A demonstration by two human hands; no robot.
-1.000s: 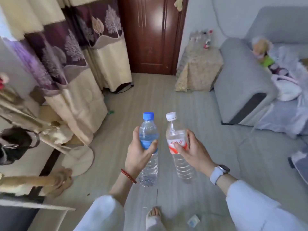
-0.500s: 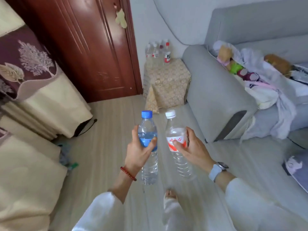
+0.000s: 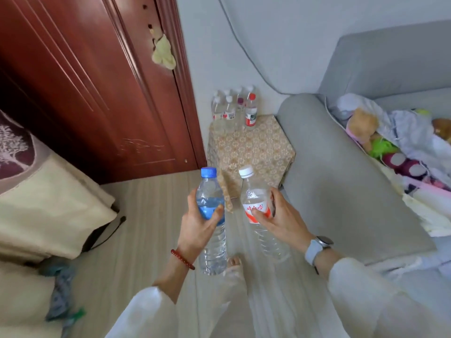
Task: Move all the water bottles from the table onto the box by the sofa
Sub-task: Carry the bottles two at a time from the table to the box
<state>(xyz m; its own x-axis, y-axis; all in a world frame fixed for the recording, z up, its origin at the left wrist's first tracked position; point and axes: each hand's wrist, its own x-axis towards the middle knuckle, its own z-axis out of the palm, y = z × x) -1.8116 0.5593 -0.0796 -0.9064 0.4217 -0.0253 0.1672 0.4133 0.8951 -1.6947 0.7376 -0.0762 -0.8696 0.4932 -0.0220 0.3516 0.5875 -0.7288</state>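
Left hand [image 3: 197, 220] grips the blue-capped bottle [image 3: 211, 223]; right hand [image 3: 280, 215] grips the white-capped bottle [image 3: 256, 203], side by side.

The box [image 3: 251, 150] stood between the door [image 3: 97, 93] on its left and the sofa [image 3: 341, 167] arm on its right, with a cluster of bottles [image 3: 233, 111] upright on its rear left corner, against the wall [image 3: 244, 45], and toys [image 3: 380, 140] on the sofa seat.
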